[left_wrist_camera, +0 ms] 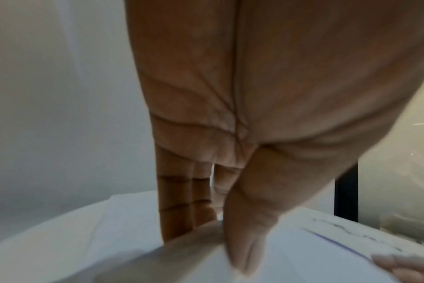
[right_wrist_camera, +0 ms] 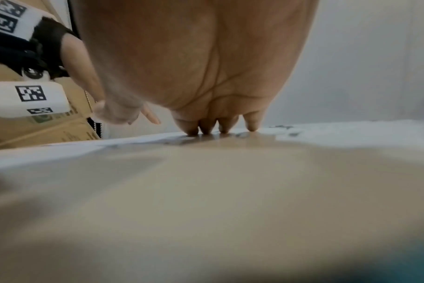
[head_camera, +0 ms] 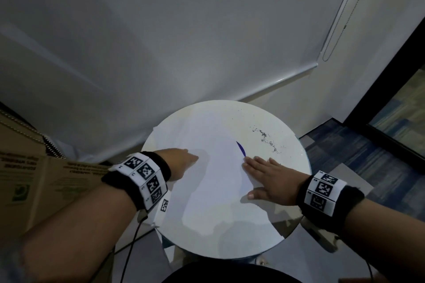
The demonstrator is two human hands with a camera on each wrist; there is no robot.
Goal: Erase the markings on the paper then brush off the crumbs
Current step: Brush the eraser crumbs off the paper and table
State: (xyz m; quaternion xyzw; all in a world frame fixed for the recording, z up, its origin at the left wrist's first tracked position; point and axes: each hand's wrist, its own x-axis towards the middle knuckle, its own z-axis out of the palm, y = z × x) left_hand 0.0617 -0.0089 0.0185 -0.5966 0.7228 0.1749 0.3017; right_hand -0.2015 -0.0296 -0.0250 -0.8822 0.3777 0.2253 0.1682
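Crumbs (head_camera: 266, 139) are lying in a dark scatter on the round desk (head_camera: 296, 161), just beyond the right edge of the paper (head_camera: 213, 167), so you are working the brushing step. Your right hand (head_camera: 266, 177) is resting flat, fingers straight and close together, its grip holding nothing, fingertips on the paper edge beside a purple mark (head_camera: 241, 149). Your left hand (head_camera: 181, 158) is pressing the paper's left side with straight fingers, likewise holding nothing. Keep the left hand pinning the sheet while sweeping. Sweep outward toward the desk rim with the hand's edge, in light strokes, so that crumbs are not smearing. The purple mark probably needs erasing, yet no eraser is in view.
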